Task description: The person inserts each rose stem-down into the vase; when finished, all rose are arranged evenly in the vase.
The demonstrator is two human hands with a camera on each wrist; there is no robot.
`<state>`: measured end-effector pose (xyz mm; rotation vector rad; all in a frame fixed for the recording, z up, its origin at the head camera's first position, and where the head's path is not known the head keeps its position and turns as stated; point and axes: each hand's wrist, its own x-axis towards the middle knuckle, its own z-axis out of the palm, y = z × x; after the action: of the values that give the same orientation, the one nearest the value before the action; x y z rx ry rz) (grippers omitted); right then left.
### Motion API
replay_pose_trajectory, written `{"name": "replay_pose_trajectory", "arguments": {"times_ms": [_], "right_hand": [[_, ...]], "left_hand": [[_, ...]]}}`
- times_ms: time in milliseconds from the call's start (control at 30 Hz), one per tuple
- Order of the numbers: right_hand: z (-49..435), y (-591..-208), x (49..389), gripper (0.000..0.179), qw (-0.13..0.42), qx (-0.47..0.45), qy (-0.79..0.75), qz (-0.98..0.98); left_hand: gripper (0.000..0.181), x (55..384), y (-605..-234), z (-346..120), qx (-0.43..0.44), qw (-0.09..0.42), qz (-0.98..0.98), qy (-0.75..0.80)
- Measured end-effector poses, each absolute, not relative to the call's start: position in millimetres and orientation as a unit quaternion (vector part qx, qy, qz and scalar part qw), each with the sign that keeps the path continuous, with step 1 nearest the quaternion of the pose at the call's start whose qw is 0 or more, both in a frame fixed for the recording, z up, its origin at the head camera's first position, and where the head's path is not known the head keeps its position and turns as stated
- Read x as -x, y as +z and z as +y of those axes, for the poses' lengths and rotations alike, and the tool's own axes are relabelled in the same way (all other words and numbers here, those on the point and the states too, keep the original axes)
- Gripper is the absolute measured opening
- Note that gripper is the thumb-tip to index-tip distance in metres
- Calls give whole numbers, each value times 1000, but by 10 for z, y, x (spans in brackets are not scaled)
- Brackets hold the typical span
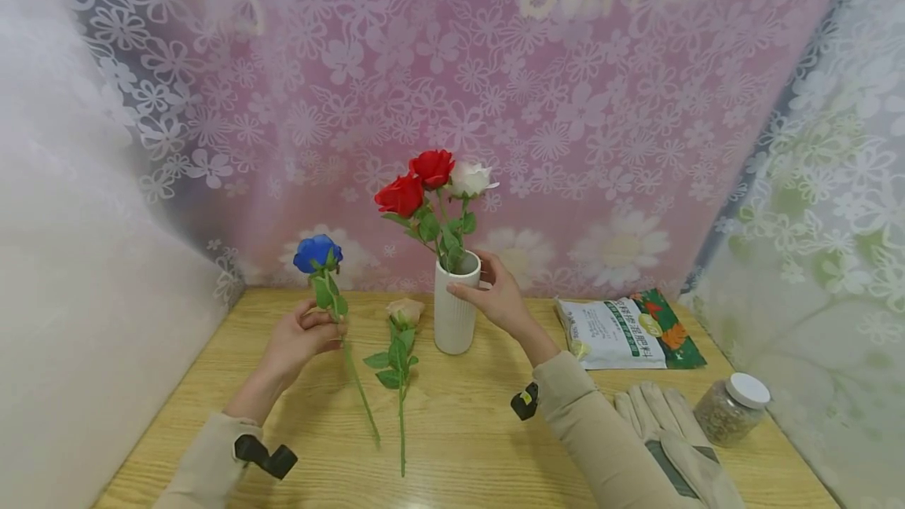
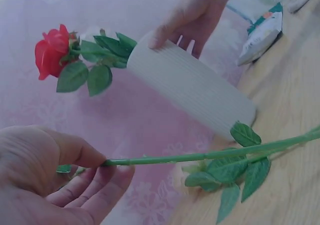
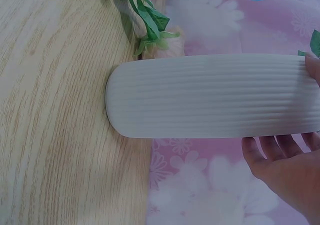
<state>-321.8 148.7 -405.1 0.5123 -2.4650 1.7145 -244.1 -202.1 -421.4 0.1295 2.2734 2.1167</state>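
Observation:
In the head view my left hand (image 1: pixel 304 340) pinches the green stem of a blue rose (image 1: pixel 318 254) between thumb and fingers. The bloom points up and the stem slants down over the table. My right hand (image 1: pixel 498 297) grips the upper part of a white ribbed vase (image 1: pixel 455 316), thumb on the near side, fingers around the far side. Two red roses (image 1: pixel 400 195) and a white rose (image 1: pixel 471 179) stand in the vase. Between the left hand and the vase, a pale peach rose (image 1: pixel 405 313) lies on the table with its stem toward me.
A wooden table (image 1: pixel 488 438) backs onto a pink flowered curtain (image 1: pixel 452 61). On its right side lie a printed white and green bag (image 1: pixel 622 332), a pair of pale gloves (image 1: pixel 668 430) and a clear jar (image 1: pixel 731 411) with a white lid.

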Motion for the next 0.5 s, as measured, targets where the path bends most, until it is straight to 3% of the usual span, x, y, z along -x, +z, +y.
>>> {"name": "replay_pose_trajectory", "arguments": {"times_ms": [267,500], "right_hand": [[1470,-3857,3065,82,28,-161,562,-811],[1451,-3707,2947,82,16,-163,566,-808]], "left_hand": [[49,2432,-4012,-1903,-53,-51,706,704],[52,2490,-3831,-1826,-73,-102,676,726]]}}
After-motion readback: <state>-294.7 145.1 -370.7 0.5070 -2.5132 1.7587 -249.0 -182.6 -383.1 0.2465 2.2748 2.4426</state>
